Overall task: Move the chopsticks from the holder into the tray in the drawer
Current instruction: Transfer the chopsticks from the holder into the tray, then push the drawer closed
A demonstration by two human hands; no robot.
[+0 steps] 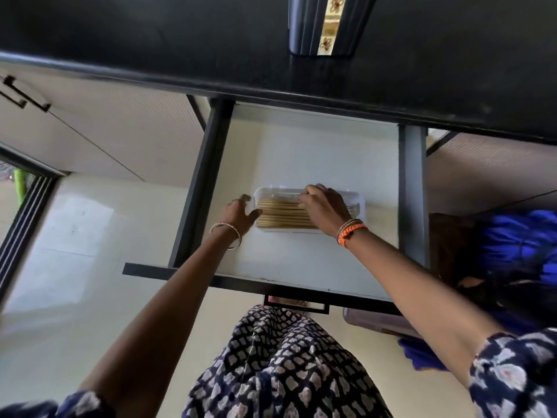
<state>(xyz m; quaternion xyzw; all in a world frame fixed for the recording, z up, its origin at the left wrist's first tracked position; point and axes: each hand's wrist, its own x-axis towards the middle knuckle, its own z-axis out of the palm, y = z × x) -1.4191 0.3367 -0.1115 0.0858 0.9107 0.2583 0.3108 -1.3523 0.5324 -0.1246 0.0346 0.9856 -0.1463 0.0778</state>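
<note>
Settling chopsticks [283, 213] flat in clear tray [360, 198] inside open drawer [301, 152], right hand [324, 208] curled onto bundle, left hand [241, 213] spread open steadying tray end; next, likely releasing and withdrawing.

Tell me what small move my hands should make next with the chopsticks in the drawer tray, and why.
Probably nudge the chopsticks flush, then lift both hands out. They already lie side by side in the clear tray inside the open drawer. The right hand is curled over them and the left hand rests at the tray's left end, so only tidying seems left.
</note>
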